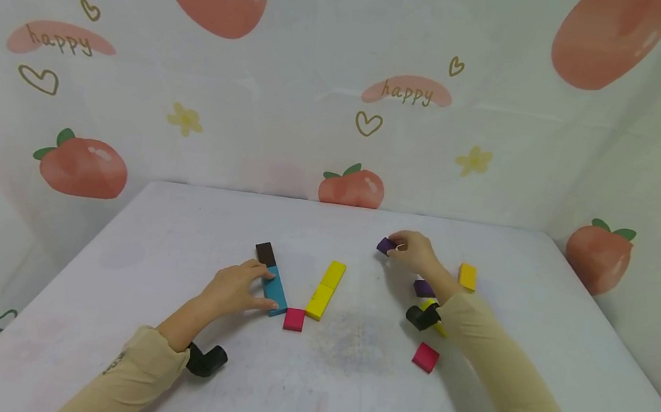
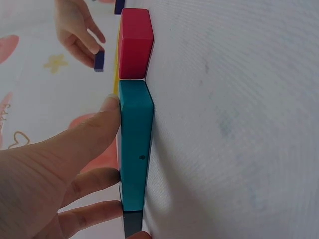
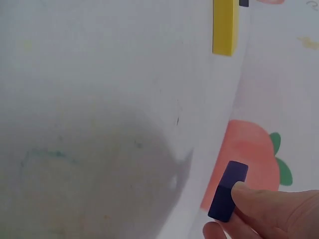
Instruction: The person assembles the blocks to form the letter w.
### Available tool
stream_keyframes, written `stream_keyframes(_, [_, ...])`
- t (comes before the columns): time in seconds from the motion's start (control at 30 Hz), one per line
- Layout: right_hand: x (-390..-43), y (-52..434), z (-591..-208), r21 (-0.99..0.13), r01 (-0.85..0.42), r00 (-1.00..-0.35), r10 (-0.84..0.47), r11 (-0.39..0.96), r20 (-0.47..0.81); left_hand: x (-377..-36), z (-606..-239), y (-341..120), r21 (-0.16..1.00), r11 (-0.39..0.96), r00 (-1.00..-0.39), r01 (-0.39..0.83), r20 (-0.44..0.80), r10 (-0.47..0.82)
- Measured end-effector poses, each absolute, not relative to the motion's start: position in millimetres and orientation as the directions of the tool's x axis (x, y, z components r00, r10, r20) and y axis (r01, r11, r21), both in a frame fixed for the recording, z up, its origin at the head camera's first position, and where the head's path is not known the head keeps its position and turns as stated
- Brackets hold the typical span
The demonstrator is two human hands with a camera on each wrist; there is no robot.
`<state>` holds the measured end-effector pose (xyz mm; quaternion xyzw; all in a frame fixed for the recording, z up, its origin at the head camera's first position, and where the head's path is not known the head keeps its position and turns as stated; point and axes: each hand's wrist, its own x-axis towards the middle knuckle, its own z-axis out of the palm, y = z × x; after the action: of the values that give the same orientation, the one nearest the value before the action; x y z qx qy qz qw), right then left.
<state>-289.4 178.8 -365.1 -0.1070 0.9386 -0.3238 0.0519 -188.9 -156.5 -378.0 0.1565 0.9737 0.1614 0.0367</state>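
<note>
In the head view my right hand (image 1: pixel 415 252) pinches a small dark purple block (image 1: pixel 386 245) above the table, between thumb and fingers; the right wrist view shows this purple block (image 3: pixel 228 191) too. My left hand (image 1: pixel 239 287) rests its spread fingertips on a long blue block (image 1: pixel 275 293), the thumb near its close end. A black block (image 1: pixel 266 254) touches the blue block's far end, and a red block (image 1: pixel 294 319) lies at its near end. Two yellow blocks (image 1: pixel 325 290), end to end, slant away from the red block, forming a V shape with the blue and black ones.
Under and beside my right forearm lie another purple block (image 1: pixel 424 289), a partly covered yellow block (image 1: pixel 441 328), an orange-yellow block (image 1: pixel 467 277) and a second red block (image 1: pixel 425 357). Black wrist cameras (image 1: pixel 207 360) are worn on both arms. A printed cloth hangs behind the white table (image 1: pixel 260 395).
</note>
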Motion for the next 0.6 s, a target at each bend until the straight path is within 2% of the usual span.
stream_keyframes(0.27, [-281, 174, -365, -0.56, -0.265, -0.955, -0.292, 0.785, 0.042, -189, -378, -157, 0.323, 0.898, -0.947, 0.298, -0.017, 0.32])
stream_keyframes(0.6, [-276, 171, -367, -0.556, -0.335, -0.93, -0.362, 0.761, 0.066, -189, -379, -157, 0.327, 0.896, -0.946, 0.301, -0.014, 0.323])
